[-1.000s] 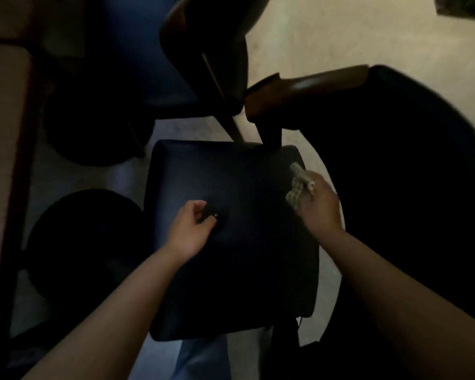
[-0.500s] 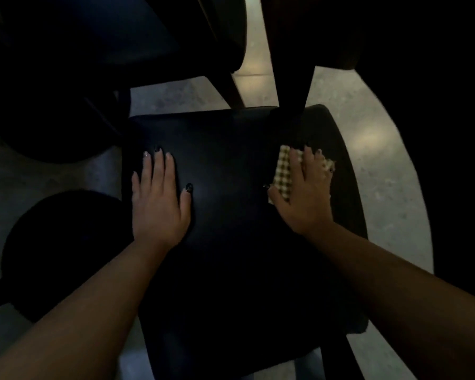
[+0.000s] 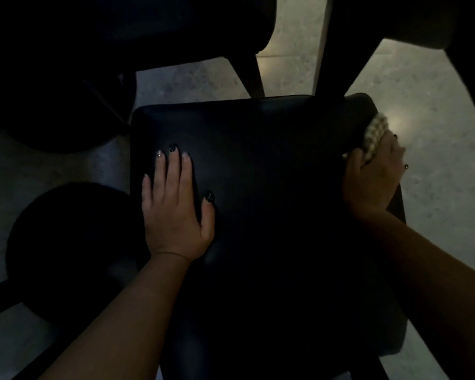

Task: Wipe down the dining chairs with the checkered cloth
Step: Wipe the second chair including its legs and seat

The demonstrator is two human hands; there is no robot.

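Since the earlier frame, the right hand (image 3: pixel 373 176) has slid the beige checkered cloth (image 3: pixel 374 134) to the black padded chair seat's (image 3: pixel 272 165) right edge. Its fingers curl over the cloth. Well apart, the left hand (image 3: pixel 176 212) rests flat, fingers straight.

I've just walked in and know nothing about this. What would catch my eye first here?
Two bare hands on a dark chair seat in dim light. The left hand lies flat, fingers straight, near the seat's left edge. The right hand presses a checkered cloth against the seat's far right edge, beside the pale floor.

Left hand (image 3: pixel 173 212) lies flat, fingers straight; right hand (image 3: pixel 373 179) has its fingers curled downward.
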